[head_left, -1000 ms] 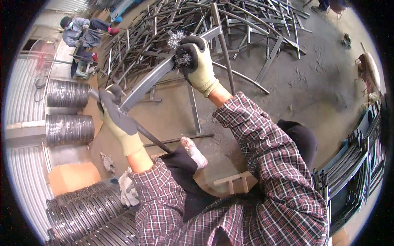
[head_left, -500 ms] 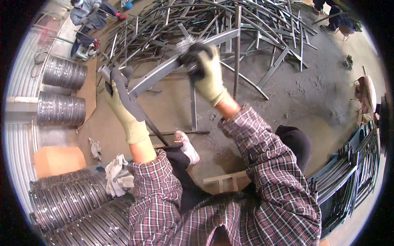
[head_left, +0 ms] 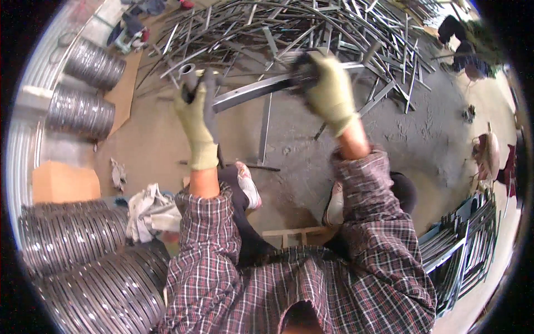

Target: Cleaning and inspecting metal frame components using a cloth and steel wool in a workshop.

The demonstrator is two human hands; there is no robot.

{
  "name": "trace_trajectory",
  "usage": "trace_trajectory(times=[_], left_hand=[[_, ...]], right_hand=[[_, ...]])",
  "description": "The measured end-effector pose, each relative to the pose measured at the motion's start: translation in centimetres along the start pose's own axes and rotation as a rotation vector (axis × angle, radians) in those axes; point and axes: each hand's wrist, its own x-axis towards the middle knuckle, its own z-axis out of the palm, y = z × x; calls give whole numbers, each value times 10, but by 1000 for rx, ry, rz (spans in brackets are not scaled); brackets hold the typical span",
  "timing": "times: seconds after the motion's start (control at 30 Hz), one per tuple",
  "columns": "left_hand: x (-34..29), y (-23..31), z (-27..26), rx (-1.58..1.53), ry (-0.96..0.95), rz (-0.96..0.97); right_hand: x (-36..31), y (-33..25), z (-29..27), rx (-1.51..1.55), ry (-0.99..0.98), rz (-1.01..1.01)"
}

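A grey metal frame [head_left: 253,92] hangs raised in front of me: a flat crossbar joined to round tube legs. My left hand [head_left: 197,111], in a pale glove with dark palm and fingers, is closed around the left tube leg just under its open end [head_left: 187,69]. At the crossbar's right half is my right hand [head_left: 325,86], gloved alike and smeared by motion. Its fingers are curled over the bar on what looks like a shiny wad of steel wool, clearer in the earlier frame. The right leg [head_left: 371,53] slants beyond that hand.
A large heap of metal tubes [head_left: 267,39] covers the floor ahead. Coiled dark rings [head_left: 83,108] stand at left, with more ring stacks [head_left: 105,284] and a pale rag [head_left: 150,211] nearby. Stacked frames [head_left: 459,250] lean at right. People sit at both far sides.
My right hand has moved right along the crossbar. The frame has turned closer to level, and my left hand has shifted right with it. The view has tilted slightly.
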Motion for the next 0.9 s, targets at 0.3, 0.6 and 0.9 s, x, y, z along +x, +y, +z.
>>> trace_trajectory(times=[0.3, 0.6, 0.9], left_hand=[[-70, 1, -2, 9, 109, -162], [-184, 24, -26, 174, 122, -294], [-241, -1, -55, 436, 75, -362]], right_hand=[[-68, 63, -49, -80, -315, 236], [-171, 18, -12, -230, -1055, 249], [-167, -104, 109, 481, -689, 78]])
